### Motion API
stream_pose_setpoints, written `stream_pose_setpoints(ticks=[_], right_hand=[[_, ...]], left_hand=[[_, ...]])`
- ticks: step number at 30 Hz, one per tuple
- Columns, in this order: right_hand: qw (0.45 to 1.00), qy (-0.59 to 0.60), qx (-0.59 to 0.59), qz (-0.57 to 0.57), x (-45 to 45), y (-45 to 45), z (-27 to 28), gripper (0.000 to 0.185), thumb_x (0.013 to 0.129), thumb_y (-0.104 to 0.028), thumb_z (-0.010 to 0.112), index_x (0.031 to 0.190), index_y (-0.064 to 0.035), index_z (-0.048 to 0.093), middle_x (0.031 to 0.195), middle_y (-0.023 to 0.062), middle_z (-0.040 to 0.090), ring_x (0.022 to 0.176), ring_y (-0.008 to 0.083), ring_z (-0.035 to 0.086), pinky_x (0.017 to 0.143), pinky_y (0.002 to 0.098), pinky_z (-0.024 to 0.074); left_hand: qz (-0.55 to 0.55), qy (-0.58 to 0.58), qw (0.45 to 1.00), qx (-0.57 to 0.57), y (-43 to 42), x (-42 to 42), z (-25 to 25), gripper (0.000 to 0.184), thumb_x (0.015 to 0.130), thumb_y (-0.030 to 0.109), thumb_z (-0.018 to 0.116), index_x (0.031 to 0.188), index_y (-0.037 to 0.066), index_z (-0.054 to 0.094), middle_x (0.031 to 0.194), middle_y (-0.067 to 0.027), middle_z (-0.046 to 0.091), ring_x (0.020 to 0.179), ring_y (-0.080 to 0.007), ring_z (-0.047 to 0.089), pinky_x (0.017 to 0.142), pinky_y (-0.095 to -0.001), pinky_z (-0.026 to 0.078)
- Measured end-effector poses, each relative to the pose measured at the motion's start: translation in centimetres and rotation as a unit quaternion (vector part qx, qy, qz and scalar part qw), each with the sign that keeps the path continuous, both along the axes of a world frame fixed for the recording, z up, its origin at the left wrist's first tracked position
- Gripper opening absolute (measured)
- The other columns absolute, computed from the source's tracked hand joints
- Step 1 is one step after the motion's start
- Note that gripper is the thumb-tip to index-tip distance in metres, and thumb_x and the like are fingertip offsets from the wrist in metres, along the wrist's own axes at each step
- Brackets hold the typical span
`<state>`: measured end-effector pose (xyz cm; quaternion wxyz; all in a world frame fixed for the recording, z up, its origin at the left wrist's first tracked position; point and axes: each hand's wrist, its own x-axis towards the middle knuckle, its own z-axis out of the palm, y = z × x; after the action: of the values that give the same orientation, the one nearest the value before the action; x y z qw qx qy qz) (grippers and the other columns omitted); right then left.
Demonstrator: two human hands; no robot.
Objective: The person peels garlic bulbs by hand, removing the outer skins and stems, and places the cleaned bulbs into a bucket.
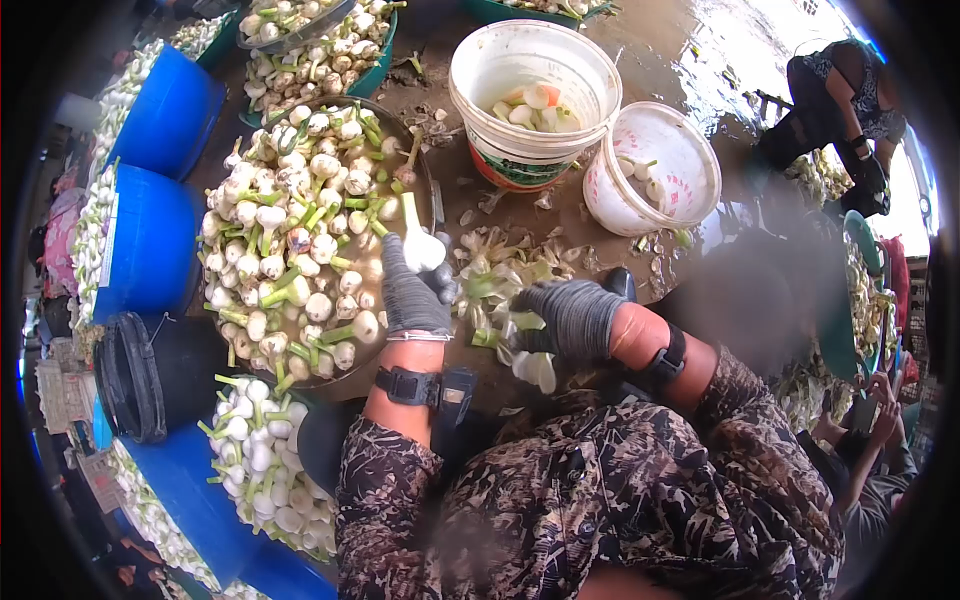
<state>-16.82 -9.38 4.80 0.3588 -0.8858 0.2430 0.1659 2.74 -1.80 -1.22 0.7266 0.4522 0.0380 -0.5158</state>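
A clean white garlic bulb [424, 250] with a short green stem pointing up is held in the grey-gloved fingers of my left hand [418, 293]. My right hand [572, 312], gloved too, is closed, and pale garlic peel [540, 372] hangs beneath its fingers. Whether anything else is inside that grip is hidden. Left of my left hand, a wide round tub [432, 190] holds many soiled garlic bulbs [300, 235] with cut green stems, some in brownish water. Between and beyond my hands, loose skins [500, 270] are scattered on the wet floor.
Ahead stand a white bucket [535, 50] with a few pieces inside and a tilted smaller bucket [688, 150] with several bulbs. Peeled bulbs [265, 450] pile up at lower left, near a black bucket [165, 375] and blue tubs [150, 240]. Other people [845, 110] sit at right.
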Motion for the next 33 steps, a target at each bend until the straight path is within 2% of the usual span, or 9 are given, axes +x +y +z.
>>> stream_pose_setpoints(ticks=[3, 6, 7, 13, 15, 16, 19, 22, 33], right_hand=[[0.91, -0.319, 0.085, -0.252, 1.1, -2.0, -1.5, 0.052, 0.086, -0.034, 0.071, 0.122, 0.0006, 0.056, 0.103, 0.0193, 0.066, 0.095, 0.0289, 0.065, 0.082, 0.0364, 0.0514], [0.883, -0.3, 0.208, -0.295, 2.1, -3.1, 1.2, 0.026, 0.091, -0.017, 0.067, 0.109, 0.0003, 0.06, 0.091, 0.0095, 0.066, 0.083, 0.013, 0.061, 0.077, 0.0291, 0.0508], [0.885, -0.298, 0.207, -0.293, 2.3, -3.7, 1.2, 0.026, 0.091, -0.017, 0.067, 0.109, 0.0003, 0.06, 0.091, 0.0095, 0.066, 0.083, 0.013, 0.061, 0.077, 0.0291, 0.0508], [0.788, -0.426, -0.175, -0.408, 6.0, -12.4, 0.9, 0.034, 0.089, -0.015, 0.067, 0.119, -0.0034, 0.055, 0.094, 0.0155, 0.067, 0.083, 0.0254, 0.066, 0.074, 0.0353, 0.0524], [0.813, -0.399, -0.277, -0.321, 9.2, -11.5, -1.0, 0.043, 0.088, -0.029, 0.064, 0.123, -0.0056, 0.053, 0.099, 0.0191, 0.067, 0.087, 0.0379, 0.065, 0.078, 0.0437, 0.0514], [0.837, -0.349, -0.342, -0.245, 11.4, -9.8, -1.6, 0.034, 0.087, -0.013, 0.061, 0.12, -0.0031, 0.056, 0.095, 0.0173, 0.066, 0.086, 0.0342, 0.064, 0.079, 0.0402, 0.0519], [0.944, -0.165, -0.282, 0.045, 17.5, -4.7, -5.2, 0.029, 0.081, -0.031, 0.062, 0.102, -0.0114, 0.063, 0.101, 0.0124, 0.068, 0.093, 0.0318, 0.066, 0.077, 0.0479, 0.0498], [0.967, -0.048, -0.199, 0.153, 22.8, -1.1, -14.4, 0.055, 0.079, -0.044, 0.057, 0.124, -0.0124, 0.061, 0.131, 0.018, 0.056, 0.125, 0.0404, 0.046, 0.103, 0.0746, 0.0145], [0.99, -0.118, -0.07, -0.03, 19.8, -2.9, -8.0, 0.056, 0.081, -0.036, 0.071, 0.125, -0.0053, 0.055, 0.095, 0.0214, 0.068, 0.083, 0.0361, 0.068, 0.075, 0.0462, 0.0523]], left_hand=[[-0.101, -0.189, 0.976, 0.024, -0.2, -2.7, -0.2, 0.046, 0.097, 0.05, 0.045, 0.109, 0.009, 0.06, 0.078, -0.0034, 0.064, 0.049, -0.0067, 0.052, 0.037, -0.0217, 0.038], [-0.184, -0.318, 0.93, -0.013, -0.3, -4.3, -3.1, 0.042, 0.097, 0.044, 0.049, 0.115, 0.008, 0.059, 0.088, -0.0054, 0.064, 0.055, -0.0113, 0.056, 0.046, -0.0256, 0.046], [-0.292, -0.134, 0.946, 0.04, 0.3, -4.2, -0.5, 0.042, 0.098, 0.043, 0.05, 0.119, 0.007, 0.057, 0.095, -0.007, 0.065, 0.059, -0.012, 0.058, 0.05, -0.0266, 0.05], [-0.049, -0.167, 0.984, -0.029, 1.2, -2.8, 1.5, 0.044, 0.098, 0.035, 0.054, 0.129, 0.005, 0.049, 0.107, -0.0104, 0.063, 0.07, -0.0132, 0.06, 0.059, -0.0293, 0.055], [0.006, -0.199, 0.979, -0.046, 1.9, -1.9, 2.8, 0.039, 0.097, 0.028, 0.054, 0.128, 0.005, 0.05, 0.107, -0.0107, 0.063, 0.069, -0.0123, 0.06, 0.058, -0.0293, 0.055], [0.029, -0.202, 0.978, -0.038, 2.0, -1.6, 3.5, 0.037, 0.097, 0.027, 0.053, 0.127, 0.004, 0.051, 0.107, -0.0106, 0.063, 0.068, -0.0121, 0.06, 0.058, -0.029, 0.055], [0.073, -0.202, 0.976, -0.015, 2.4, -0.5, 5.9, 0.033, 0.096, 0.024, 0.051, 0.12, 0.002, 0.055, 0.103, -0.01, 0.064, 0.064, -0.0122, 0.059, 0.057, -0.0284, 0.054], [0.079, -0.208, 0.975, -0.024, 2.9, 0.5, 5.6, 0.031, 0.095, 0.024, 0.05, 0.113, 0.0, 0.057, 0.098, -0.0105, 0.064, 0.061, -0.0125, 0.057, 0.054, -0.0273, 0.05], [0.146, -0.279, 0.948, 0.044, 3.1, 2.1, 2.6, 0.036, 0.095, 0.016, 0.055, 0.128, 0.004, 0.052, 0.121, -0.0082, 0.058, 0.104, -0.0164, 0.058, 0.093, -0.0322, 0.048]])
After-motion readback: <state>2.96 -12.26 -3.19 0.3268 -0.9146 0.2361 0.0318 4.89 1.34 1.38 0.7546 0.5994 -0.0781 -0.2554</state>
